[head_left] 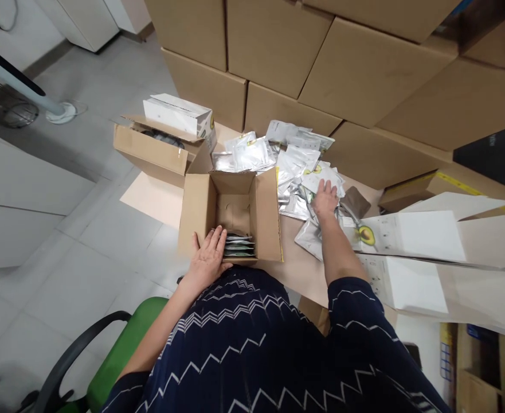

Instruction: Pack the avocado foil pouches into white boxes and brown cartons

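An open cardboard box (267,215) stands at the table's near edge. Several flat packets (240,246) are lined up inside it, along its near wall. My left hand (209,252) rests on the box's near left corner, fingers stretched out over the rim. To the right of the box, a loose heap of silvery and white sachets (293,166) covers part of the table. My right hand (325,198) lies spread on a white sachet with an avocado picture (316,174) at the heap's right side. Whether the fingertips grip it does not show.
Large closed cartons (278,43) are stacked behind the table. Another open cardboard box (149,149) and a white carton (172,113) stand at the back left. Unfolded white cartons (424,235) lie at the right. A green chair (127,344) is at lower left.
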A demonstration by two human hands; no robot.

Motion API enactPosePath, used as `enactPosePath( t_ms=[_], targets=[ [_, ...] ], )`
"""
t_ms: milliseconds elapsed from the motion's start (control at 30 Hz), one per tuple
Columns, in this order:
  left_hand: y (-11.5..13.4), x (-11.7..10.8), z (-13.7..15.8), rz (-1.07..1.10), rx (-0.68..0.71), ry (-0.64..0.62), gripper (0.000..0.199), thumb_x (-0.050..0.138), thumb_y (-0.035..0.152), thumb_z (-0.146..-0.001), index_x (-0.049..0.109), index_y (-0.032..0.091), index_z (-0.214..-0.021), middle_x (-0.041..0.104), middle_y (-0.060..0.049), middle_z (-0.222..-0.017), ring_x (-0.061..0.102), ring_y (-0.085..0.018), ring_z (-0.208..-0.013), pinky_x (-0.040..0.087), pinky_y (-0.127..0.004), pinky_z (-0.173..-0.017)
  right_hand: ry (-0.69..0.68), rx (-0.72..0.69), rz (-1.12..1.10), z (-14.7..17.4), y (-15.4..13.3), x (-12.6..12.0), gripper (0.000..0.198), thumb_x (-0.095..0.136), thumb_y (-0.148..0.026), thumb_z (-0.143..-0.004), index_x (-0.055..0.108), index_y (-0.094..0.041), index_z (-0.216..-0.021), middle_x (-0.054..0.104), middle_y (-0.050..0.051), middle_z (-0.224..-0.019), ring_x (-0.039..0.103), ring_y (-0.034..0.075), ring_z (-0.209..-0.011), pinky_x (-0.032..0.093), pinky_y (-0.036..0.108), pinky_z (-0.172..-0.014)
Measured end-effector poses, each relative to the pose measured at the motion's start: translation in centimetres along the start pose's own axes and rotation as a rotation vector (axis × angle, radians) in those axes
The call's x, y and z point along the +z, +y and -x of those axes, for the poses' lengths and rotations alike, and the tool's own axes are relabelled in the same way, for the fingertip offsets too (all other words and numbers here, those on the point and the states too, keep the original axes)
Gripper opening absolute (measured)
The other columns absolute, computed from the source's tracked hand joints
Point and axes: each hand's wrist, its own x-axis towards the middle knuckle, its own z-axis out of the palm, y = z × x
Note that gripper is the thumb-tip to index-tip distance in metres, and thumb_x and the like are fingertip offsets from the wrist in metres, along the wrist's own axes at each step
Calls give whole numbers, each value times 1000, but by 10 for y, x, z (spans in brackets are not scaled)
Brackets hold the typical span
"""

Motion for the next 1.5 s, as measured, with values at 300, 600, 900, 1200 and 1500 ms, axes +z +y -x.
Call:
enactPosePath(
  t_ms=[300,600,900,1200,1500],
  targets=[
    [2,-4,0,11,3,-12,87,64,39,-87,21,11,-157,25,-20,-162,28,-36,-148,1,-71,-118,394,-120,-524,66,-6,-119,42,38,-30,-96,61,-20,-129,72,13,-108,66,27,-97,51,40,-87],
    [1,0,1,12,9,5,88,66,40,-86,23,12,-157,29,-22,-160,30,-37,-147,2,-72,-117,-143,-853,-474,147,-130,-180,30,40,-30,-99,67,-19,-105,71,4,-85,65,17,-75,45,26,-68],
    [-1,6,3,27,8,31,90,68,42,-84,24,13,-157,31,-22,-160,33,-37,-146,5,-71,-118,-686,-1096,285,131,-237,-89,35,48,-7,-89,68,-5,-117,70,20,-119,67,24,-100,40,25,-68],
    [0,-3,-5,-45,49,44,102,70,48,-78,21,5,-156,18,-22,-164,12,-39,-153,5,-65,-121,-820,-1159,408,134,-235,-62,37,46,-12,-91,69,1,-117,70,23,-119,69,24,-95,46,26,-71],
    [-3,-1,-13,-57,64,27,104,71,49,-77,21,5,-156,20,-24,-162,19,-39,-151,0,-68,-120,-712,-1209,-29,143,-209,-92,39,45,-19,-95,64,-5,-126,67,22,-124,66,26,-107,48,31,-88]
  ],
)
